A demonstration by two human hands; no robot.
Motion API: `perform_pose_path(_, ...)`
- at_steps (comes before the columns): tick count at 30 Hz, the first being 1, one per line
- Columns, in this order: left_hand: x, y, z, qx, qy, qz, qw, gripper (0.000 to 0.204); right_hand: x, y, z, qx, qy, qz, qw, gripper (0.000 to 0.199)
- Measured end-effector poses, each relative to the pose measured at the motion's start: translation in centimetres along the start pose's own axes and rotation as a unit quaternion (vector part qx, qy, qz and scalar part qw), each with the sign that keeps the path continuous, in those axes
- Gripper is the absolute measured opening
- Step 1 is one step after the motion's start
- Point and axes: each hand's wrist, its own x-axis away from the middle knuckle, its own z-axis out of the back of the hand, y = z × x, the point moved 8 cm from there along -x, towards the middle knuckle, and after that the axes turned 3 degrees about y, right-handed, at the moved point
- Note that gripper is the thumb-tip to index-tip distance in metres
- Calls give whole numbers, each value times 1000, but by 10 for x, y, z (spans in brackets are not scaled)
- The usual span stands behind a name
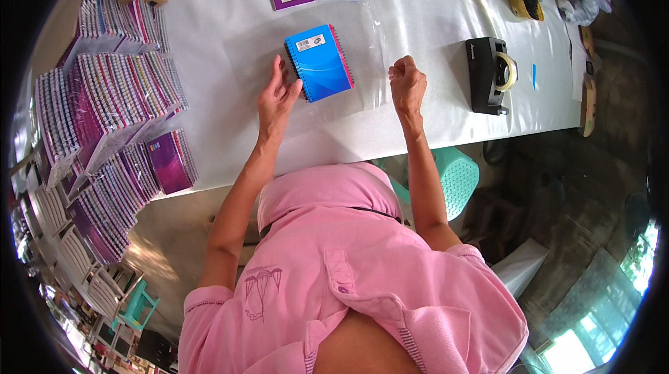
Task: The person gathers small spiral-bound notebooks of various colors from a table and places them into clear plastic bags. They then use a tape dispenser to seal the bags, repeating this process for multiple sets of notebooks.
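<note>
Touching a glossy blue spiral notebook (318, 62) (rectangular), left hand (277, 97); right hand (408, 85) fisted.

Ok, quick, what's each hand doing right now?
Left hand: open, fingers flat against the edge of the blue spiral notebook.
Right hand: closed in a fist; whether it pinches the clear wrap cannot be told.

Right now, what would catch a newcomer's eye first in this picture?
Probably the blue spiral notebook lying mid-table on clear plastic film, with the left hand flat against its edge and the right hand closed in a fist beside it. Next, the big heap of wrapped notebooks at the table's left, and the black tape dispenser on the right.
</note>
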Motion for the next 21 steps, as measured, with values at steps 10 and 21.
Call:
perform_pose_path(10,-17,9,-30,40,-24,-29,998,79,76,-137,-5,-11,18,317,948,24)
perform_pose_path(21,-17,-6,-36,-125,64,-58,988,88,63,-125,-5,-222,-280,288,889,10)
